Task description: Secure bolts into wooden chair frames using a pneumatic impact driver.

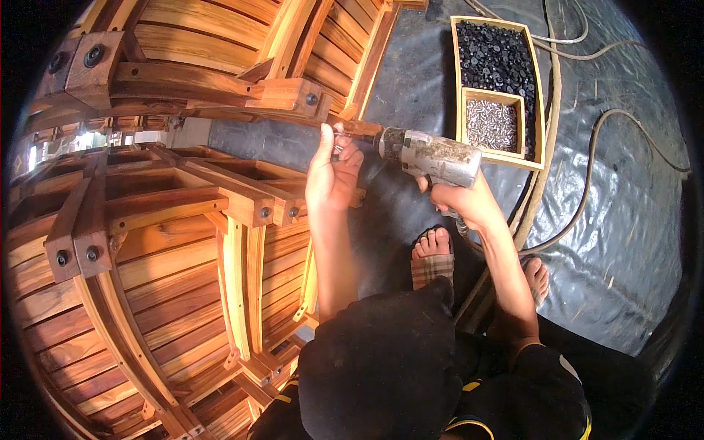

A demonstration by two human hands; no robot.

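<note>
My right hand (458,202) grips a worn, silver pistol-shaped power driver (433,155), its nose pointing left. The driver's thin bit reaches the edge of a reddish-brown wooden frame (282,114) on the upper wooden piece. Just beside the bit, my left hand (334,169) is raised with its thumb up and fingers curled. Between those fingers are small silvery pieces that look like screws (337,150), partly hidden. Whether the bit is seated on a screw is too small to tell.
A shallow wooden box (541,110) at the upper right holds black round caps and a smaller box (493,94) of silvery screws. A slatted wooden piece (169,293) stands at the left. Hoses (587,183) run over the black floor sheet (587,257) near my feet.
</note>
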